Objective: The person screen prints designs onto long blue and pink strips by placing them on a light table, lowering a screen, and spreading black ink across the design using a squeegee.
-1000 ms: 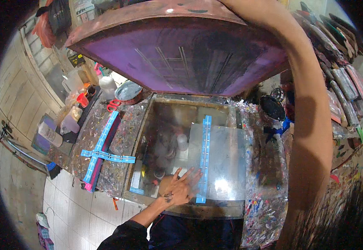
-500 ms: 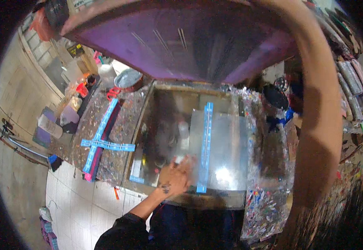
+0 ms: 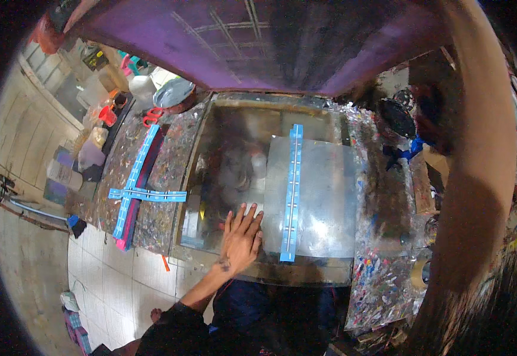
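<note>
Screen frame (image 3: 258, 41), the big purple one, is swinging lower vs. 1 s ago: it is filling more of the top of the view and coming down over the glass bed (image 3: 234, 148). Right arm is reaching up along the right edge of the picture to it; right hand itself is out of view, so grip on the frame can't be told.

Left hand (image 3: 242, 237) is lying flat, palm down, fingers spread wide, holding nothing. It is pressing on the near-left edge of the bed, just left of the clear sheet (image 3: 323, 196). Compared w/ 1 s ago it is sitting a bit further up and in, fingertips now pointing toward the middle of the glass.

Sheet is lying flat on the right half of the bed, w/ a blue tape strip (image 3: 292, 190) running along its left edge, top to bottom. Neither seems to have shifted.

Judging from this, the frame is being closed onto the sheet while the left hand is steadying things; that hand is sitting inside the frame's path, so it will prob. need to clear out first.

Left of the bed, a blue tape cross (image 3: 142, 193) is stuck on the paint-spattered bench (image 3: 151, 172).
</note>
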### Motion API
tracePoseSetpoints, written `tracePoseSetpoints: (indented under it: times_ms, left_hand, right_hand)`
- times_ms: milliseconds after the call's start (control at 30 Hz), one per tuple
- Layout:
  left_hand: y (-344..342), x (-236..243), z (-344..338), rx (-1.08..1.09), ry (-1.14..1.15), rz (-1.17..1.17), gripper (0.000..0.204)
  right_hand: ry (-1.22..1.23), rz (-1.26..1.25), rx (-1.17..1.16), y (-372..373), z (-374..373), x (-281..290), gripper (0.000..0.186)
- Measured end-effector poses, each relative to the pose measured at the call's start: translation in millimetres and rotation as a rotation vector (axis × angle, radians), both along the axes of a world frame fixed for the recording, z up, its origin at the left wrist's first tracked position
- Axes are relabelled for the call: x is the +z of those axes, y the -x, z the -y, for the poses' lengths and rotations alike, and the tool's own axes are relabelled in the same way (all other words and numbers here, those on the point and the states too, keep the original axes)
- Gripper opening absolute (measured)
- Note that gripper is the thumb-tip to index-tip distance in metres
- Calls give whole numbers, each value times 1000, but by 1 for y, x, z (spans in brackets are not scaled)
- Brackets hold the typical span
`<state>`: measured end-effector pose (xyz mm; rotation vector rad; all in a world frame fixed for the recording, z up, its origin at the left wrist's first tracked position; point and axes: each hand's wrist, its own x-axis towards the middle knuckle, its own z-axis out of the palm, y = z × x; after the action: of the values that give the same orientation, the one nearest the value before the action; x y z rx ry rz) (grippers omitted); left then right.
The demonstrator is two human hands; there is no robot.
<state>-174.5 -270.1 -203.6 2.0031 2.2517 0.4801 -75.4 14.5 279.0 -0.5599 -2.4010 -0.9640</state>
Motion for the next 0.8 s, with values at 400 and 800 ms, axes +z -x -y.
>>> tracePoseSetpoints:
  times_ms: [400,800]
  left_hand:
    - [-28,213,-18,207,-997,-66,63]
    - [16,70,126,-20,-100,-120,38]
  right_hand:
    - [365,-438,63,-44,115,-98,49]
    - [1210,297,56,-107,169,-340,30]
